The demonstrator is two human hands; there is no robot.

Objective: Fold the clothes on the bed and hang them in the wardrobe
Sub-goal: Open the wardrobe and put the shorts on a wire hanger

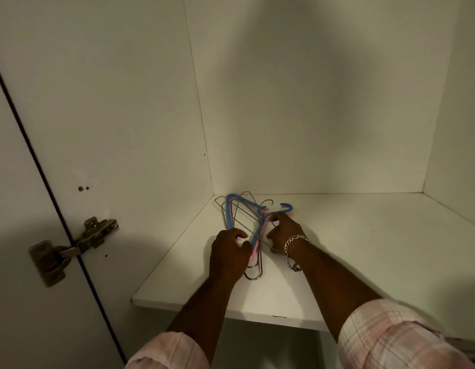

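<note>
We're inside the wardrobe [324, 102], white walls filling the upper frame, its door [23, 235] down the left edge with a metal hinge [71, 249] at lower left. One shelf [364, 249] crosses the middle of the frame, and all it holds is a tangle of hangers [247, 225] near its back-left corner: blue, pink and bare wire, hooks crossed. No clothes or bed in view, so this looks like the hanger-fetching step. Both arms reach in from the bottom, plaid sleeves pushed up. The left hand [228, 251] has fingers curled round the lower ends of the bundle; the right hand [284, 231], chain bracelet [293, 250] at the wrist, pinches the stems just below the hooks. Next call, I'd say: tease one hanger free or lift the lot without snagging those hooks.
</note>
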